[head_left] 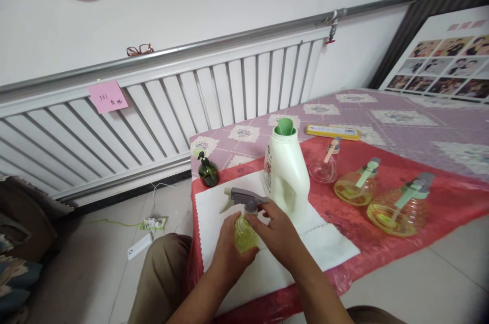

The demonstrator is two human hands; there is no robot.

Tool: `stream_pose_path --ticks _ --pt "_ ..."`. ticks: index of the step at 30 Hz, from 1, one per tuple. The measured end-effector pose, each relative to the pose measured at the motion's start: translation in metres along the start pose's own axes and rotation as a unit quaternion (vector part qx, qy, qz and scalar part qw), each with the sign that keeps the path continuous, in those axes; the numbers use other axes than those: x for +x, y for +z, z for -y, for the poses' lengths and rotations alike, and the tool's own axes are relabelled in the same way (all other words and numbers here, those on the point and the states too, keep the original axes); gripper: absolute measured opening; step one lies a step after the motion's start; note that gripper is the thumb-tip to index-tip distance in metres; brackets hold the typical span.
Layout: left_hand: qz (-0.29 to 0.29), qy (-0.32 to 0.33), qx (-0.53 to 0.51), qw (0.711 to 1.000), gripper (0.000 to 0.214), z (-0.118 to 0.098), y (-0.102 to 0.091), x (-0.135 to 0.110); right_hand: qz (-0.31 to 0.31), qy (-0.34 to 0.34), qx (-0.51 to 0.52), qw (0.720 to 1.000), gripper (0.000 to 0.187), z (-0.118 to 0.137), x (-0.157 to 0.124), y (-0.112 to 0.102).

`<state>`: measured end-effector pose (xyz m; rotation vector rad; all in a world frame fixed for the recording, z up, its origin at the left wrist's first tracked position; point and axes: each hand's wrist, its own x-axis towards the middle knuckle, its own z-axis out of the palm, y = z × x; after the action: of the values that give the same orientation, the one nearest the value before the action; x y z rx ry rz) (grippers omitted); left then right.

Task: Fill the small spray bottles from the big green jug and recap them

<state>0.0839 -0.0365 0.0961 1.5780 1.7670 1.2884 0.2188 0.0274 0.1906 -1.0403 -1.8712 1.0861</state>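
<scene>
My left hand (232, 242) is wrapped around a small spray bottle (245, 235) of ribbed clear plastic with yellowish liquid inside. My right hand (273, 230) grips the grey trigger head (244, 197) at the bottle's neck, fingers closed around its collar. The nozzle points left. Just beyond my hands stands a large pale-green detergent jug (288, 176), uncapped, with a green spout (285, 126) in its mouth. A white cloth (328, 247) lies under the bottle and the jug.
A dark pump bottle (208, 171) stands at the left back corner. To the right are a pink-topped spray bottle (324, 167) and two green-topped ones (355, 185) holding yellow liquid. A yellow case (332, 132) lies behind. A white radiator (229, 89) lines the wall.
</scene>
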Motion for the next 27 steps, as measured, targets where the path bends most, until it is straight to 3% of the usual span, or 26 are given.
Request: stream_pose_path --ticks 4,8,16,27 --pt "-0.008 0.032 0.018 0.999 0.081 0.004 0.002 0.000 0.036 -0.004 0.011 0.999 0.015 -0.004 0.001 0.001" --pt "-0.014 0.018 0.030 0.999 0.080 0.006 0.002 0.001 0.072 -0.005 0.022 0.997 0.015 -0.009 0.002 -0.001" --pt "0.018 0.013 0.023 0.999 0.071 -0.008 -0.003 0.005 0.123 -0.006 0.039 0.992 0.026 -0.014 0.003 -0.008" --pt "0.008 -0.002 0.003 1.000 0.065 -0.007 -0.005 -0.001 0.144 -0.017 0.053 0.988 0.021 -0.007 0.002 -0.009"
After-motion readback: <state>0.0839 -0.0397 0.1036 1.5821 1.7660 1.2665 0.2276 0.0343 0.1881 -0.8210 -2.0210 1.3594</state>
